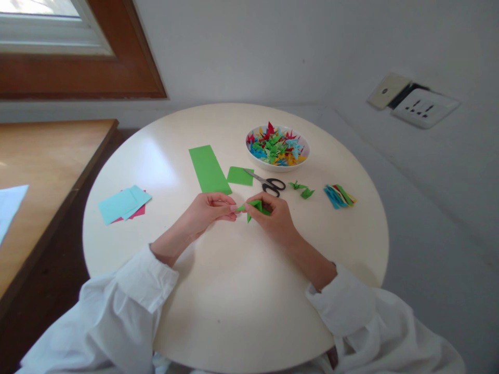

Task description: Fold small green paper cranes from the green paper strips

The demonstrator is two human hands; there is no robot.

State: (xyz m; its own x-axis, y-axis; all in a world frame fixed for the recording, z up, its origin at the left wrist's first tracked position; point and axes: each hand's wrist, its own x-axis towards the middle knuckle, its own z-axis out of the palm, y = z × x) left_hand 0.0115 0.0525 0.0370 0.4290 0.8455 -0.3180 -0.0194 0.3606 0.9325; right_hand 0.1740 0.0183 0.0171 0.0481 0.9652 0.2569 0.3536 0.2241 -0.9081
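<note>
Between my two hands is a small folded green paper crane [255,206], partly covered by fingers. My left hand [208,210] pinches its thin pointed end at the left. My right hand [277,213] is closed around the folded body, whose green points stick out below and between the fingers. Just beyond my hands lie a long green paper strip [208,169] and a smaller green paper piece [238,176]. Black-handled scissors [268,183] rest with one blade tip over the smaller piece. Right of them are a few folded green paper pieces [302,189].
A white bowl [277,167] full of colourful paper cranes stands at the back of the round white table [234,311]. Bundled coloured paper strips [339,197] lie at the right, light blue and pink paper sheets [123,203] at the left. A wooden desk [50,150] stands beyond the left edge.
</note>
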